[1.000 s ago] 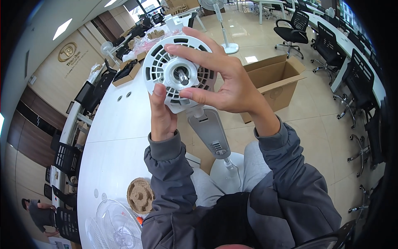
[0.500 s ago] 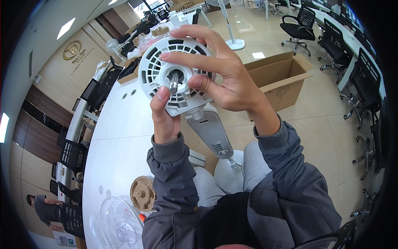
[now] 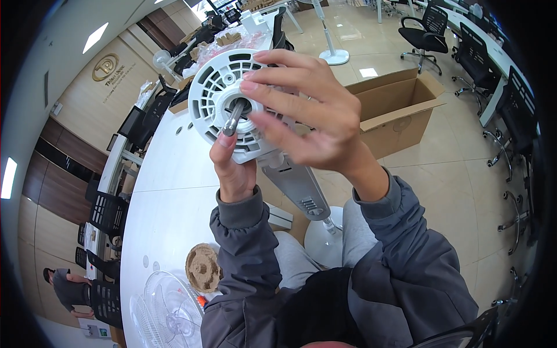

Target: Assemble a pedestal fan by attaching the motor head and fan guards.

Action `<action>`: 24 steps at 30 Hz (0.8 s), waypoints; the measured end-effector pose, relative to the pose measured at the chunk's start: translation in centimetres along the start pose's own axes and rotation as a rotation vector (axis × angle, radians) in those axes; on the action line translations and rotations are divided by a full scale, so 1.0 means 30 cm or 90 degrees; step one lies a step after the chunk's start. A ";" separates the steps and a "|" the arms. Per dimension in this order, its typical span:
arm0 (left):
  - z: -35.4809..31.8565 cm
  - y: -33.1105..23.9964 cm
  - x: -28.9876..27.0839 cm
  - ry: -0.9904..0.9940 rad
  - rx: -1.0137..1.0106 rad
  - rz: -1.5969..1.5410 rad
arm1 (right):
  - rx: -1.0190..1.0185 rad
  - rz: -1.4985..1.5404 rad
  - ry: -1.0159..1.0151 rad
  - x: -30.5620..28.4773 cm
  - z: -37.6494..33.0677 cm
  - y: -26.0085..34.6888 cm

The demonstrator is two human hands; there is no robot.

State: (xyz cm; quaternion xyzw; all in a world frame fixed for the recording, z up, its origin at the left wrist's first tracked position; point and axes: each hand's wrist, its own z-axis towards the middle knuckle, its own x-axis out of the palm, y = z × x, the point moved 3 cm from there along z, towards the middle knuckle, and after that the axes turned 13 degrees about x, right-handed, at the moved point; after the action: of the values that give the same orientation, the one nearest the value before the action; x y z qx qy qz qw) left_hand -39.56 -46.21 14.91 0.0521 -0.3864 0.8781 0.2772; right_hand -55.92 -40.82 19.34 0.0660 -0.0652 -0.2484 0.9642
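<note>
A white fan motor housing point(image 3: 204, 95) with a slotted round front is raised in front of me, its metal shaft point(image 3: 234, 116) sticking out through a central collar. My left hand point(image 3: 232, 168) grips it from below, thumb up by the shaft's tip; its other fingers are hidden behind the housing. My right hand point(image 3: 313, 110) is spread over the right side of the housing's face. Its fingertips rest near the collar, and its thumb is blurred beside it. The grey fan stand point(image 3: 296, 188) rises under the housing from a round white base point(image 3: 323, 243) between my legs.
On the white table point(image 3: 168, 214) at left are a clear fan blade and wire guard point(image 3: 173, 316) and a brown moulded-pulp piece point(image 3: 203, 268). An open cardboard box point(image 3: 400, 124) stands on the floor at right, with office chairs point(image 3: 425, 35) beyond. Another person point(image 3: 69, 290) is at far left.
My right hand has shifted slightly down and right, its fingers moving round the collar and its thumb drawing away from it. The left thumb now sits by the shaft's tip.
</note>
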 end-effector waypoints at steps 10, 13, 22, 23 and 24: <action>-0.010 0.006 -0.029 -0.011 -0.013 0.010 | -0.018 -0.085 -0.011 0.000 0.000 0.017; -0.004 0.007 -0.022 -0.020 0.003 -0.010 | 0.009 -0.092 0.018 -0.004 0.006 0.032; 0.015 -0.017 0.027 -0.042 0.053 0.022 | 0.007 -0.102 0.094 0.013 0.017 0.033; 0.016 -0.018 0.021 -0.055 0.049 0.044 | 0.019 -0.079 0.096 0.013 0.016 0.029; 0.015 -0.021 0.016 -0.053 0.047 0.048 | 0.024 -0.085 0.110 0.014 0.015 0.026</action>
State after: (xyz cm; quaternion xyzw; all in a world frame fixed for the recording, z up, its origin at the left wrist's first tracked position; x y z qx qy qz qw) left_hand -39.68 -45.96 15.79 0.0845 -0.3667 0.8987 0.2254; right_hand -55.24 -40.38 19.95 0.1093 0.0180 -0.3044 0.9461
